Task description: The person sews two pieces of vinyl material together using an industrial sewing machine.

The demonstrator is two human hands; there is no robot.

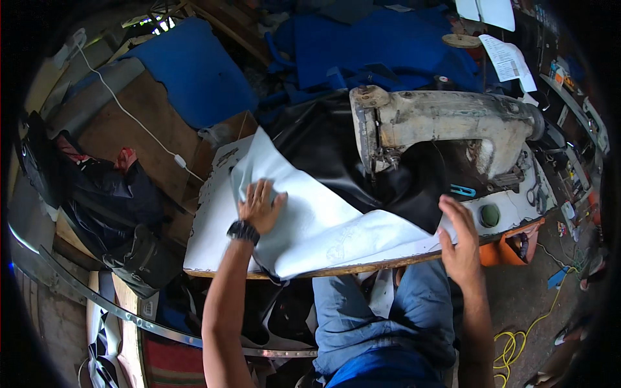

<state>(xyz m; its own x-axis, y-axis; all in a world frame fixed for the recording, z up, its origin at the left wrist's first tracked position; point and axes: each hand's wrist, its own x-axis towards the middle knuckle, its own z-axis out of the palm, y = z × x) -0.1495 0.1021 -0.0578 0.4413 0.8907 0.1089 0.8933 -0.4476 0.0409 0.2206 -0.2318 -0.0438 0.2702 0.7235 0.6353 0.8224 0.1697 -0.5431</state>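
A sheet of black leather-like material lies on the sewing table, with its white backing folded up along the near side. My left hand rests flat on that white side with its fingers spread. Close to the sheet's right corner, my right hand is raised at the table's front edge, fingers apart and holding nothing. An old, worn sewing machine stands at the back right. Black material bunches beneath its needle area, where the needle itself is hard to make out.
Right of the sheet are a light-blue tool, a round green object and scissors. An orange pouch hangs below the table's right edge. Dark bags are piled at left. A yellow cord lies on the floor.
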